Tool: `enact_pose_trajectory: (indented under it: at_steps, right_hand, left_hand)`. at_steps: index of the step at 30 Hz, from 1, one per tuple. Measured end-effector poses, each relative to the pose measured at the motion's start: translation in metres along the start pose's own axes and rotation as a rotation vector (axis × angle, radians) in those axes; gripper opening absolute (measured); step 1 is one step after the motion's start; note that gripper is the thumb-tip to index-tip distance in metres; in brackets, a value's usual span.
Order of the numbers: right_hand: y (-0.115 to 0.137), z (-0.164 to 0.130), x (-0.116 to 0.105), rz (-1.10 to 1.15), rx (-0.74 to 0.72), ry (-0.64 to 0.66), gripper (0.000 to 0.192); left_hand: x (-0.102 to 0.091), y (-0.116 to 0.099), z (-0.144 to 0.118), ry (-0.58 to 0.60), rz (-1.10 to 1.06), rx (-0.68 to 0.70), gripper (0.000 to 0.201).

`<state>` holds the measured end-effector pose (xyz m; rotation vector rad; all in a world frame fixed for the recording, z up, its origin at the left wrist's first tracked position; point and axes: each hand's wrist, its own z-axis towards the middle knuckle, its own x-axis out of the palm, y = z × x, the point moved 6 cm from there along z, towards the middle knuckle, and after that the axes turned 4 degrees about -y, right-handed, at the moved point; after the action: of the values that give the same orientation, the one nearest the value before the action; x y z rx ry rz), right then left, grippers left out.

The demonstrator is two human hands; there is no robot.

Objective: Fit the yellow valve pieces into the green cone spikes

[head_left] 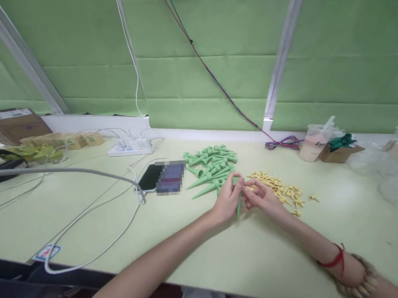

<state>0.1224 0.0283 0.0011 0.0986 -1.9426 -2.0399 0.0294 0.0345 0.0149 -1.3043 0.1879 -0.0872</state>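
Your left hand [226,201] is closed around a green cone [239,199], which hangs point-down just above the tabletop [177,240], wide mouth up between thumb and fingers. Your right hand [261,198] meets it at the mouth with fingertips pinched narrow; it seems to hold a small yellow piece [249,189], though the piece is mostly hidden. To do this well, keep the cone steady in the left hand with the open end turned toward the right, line the small piece up straight with the opening, and press along the cone's axis rather than at an angle, so the thin plastic does not bind or bend. Grip near the mouth, not the tip, for control. The cones are smooth matte plastic, long and tapering to a sharp point, with a ribbed collar at the wide end; a loose heap of them [211,166] lies just beyond your hands. The yellow pieces [277,187] are tiny, pale and branched like little crosses, scattered in a band to the right. The tabletop is a flat, pale green surface. A phone [152,178] lies to the left, among white cables [97,204].
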Motion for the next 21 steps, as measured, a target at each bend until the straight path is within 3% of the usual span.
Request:
enact_pose_trajectory:
  at_steps: [3,6,11,15,21]
  right_hand:
    - [-0.009,-0.003,0.008,0.287,0.250,0.085,0.031]
    - [-0.011,-0.008,0.009,0.473,0.404,0.119,0.022]
    - [-0.011,-0.016,0.006,0.392,0.486,0.313,0.015]
    - [-0.018,-0.024,0.007,0.301,0.611,0.483,0.021]
    - [-0.015,-0.034,0.017,0.432,0.678,0.627,0.027]
  left_hand:
    - [-0.005,-0.005,0.001,0.015,0.116,0.090,0.037]
    - [-0.013,-0.010,0.001,0.006,0.291,0.182,0.038]
    - [-0.012,-0.024,-0.004,0.123,0.558,0.490,0.033]
    - [-0.009,-0.036,-0.010,0.107,0.631,0.755,0.030]
    - [-0.004,-0.027,-0.013,0.141,0.418,0.633,0.037]
